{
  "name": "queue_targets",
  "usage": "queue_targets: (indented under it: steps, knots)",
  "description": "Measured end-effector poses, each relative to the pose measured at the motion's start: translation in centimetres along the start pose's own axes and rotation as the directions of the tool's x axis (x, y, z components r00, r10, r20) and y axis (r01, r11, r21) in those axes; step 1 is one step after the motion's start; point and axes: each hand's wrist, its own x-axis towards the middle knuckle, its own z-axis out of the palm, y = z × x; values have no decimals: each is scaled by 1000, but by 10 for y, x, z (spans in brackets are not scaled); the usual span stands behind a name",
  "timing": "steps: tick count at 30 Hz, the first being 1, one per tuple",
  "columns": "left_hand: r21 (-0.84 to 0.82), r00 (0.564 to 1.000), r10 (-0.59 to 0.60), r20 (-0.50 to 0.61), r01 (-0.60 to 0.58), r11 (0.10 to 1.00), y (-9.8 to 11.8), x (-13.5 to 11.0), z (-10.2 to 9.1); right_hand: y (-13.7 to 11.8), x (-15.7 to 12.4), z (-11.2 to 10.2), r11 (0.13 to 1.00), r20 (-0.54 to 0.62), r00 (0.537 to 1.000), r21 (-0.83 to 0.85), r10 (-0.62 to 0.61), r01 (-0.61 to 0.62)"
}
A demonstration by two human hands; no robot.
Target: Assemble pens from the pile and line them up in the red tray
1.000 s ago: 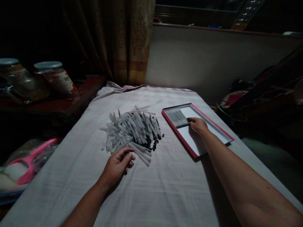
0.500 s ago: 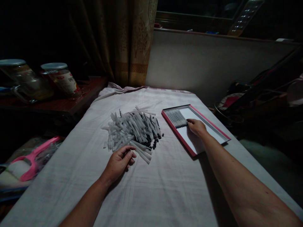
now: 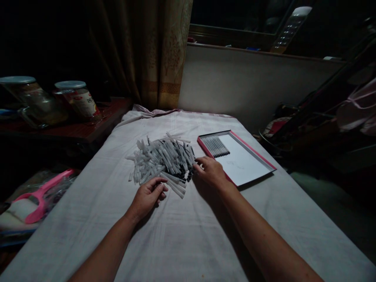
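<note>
A heap of loose pen parts (image 3: 160,154), clear tubes and thin dark pieces, lies in the middle of the cloth. Small black caps (image 3: 188,175) sit at its right edge. My left hand (image 3: 149,194) rests on the cloth at the near side of the heap, fingers loosely curled and apart, with nothing visible in it. My right hand (image 3: 210,169) is at the heap's right edge, by the black caps, thumb and forefinger apart. Right of it lies a shallow red-edged box lid (image 3: 255,162), and in its far left corner assembled pens (image 3: 216,145) are lined up in a row.
The surface is covered with a pale cloth (image 3: 173,239). To the left stands a dark red wooden table (image 3: 102,117) with jars (image 3: 79,102). Below it is a pink-handled object (image 3: 44,196). A curtain (image 3: 164,58) and wall (image 3: 229,78) close off the far side.
My right hand has left the row of pens in the box lid and moved left to the heap's edge. My left hand has stayed nearly still. The view has shifted slightly.
</note>
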Motion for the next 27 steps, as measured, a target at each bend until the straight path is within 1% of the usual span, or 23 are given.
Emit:
queue_targets:
  steps: [3, 6, 12, 17, 19, 21, 23, 24, 25, 26, 27]
  knots:
    - [-3, 1000, 2, -5, -2, 1000, -2, 1, 0, -18, -4, 9, 985, 100, 994, -168, 40, -23]
    - [-7, 1000, 6, -2, -6, 1000, -4, 2, 0, -22, -4, 13, 967, 127, 988, -247, 90, -56]
    - [-3, 1000, 2, 8, -2, 1000, -4, 2, 0, -21, -5, 19, 957, 109, 983, -269, 147, -113]
    - [-8, 1000, 9, 15, -9, 1000, -4, 2, -1, -25, 0, 17, 953, 77, 971, -220, 229, -207]
    - [-5, 1000, 19, 20, -19, 1000, -6, 3, -1, -23, 0, 14, 953, 29, 964, -166, 264, -255]
    - [10, 999, 32, 27, -32, 999, -9, 4, -2, -17, -4, 10, 954, -45, 956, -53, 291, -293]
    - [50, 997, 62, 36, -63, 997, -12, 3, -2, -10, -10, 7, 949, -126, 945, 132, 302, -286]
    - [89, 994, 100, 35, -103, 991, -13, 2, -3, -7, -14, 6, 934, -157, 940, 244, 303, -260]
    - [149, 985, 169, 24, -170, 974, -14, 1, -3, -4, -18, 5, 906, -178, 936, 358, 303, -226]
    - [231, 962, 273, 8, -267, 935, -15, -1, -4, -3, -22, 5, 864, -183, 935, 466, 304, -190]
    - [331, 914, 406, -3, -382, 863, -14, -3, -4, -3, -26, 4, 814, -169, 940, 559, 298, -157]
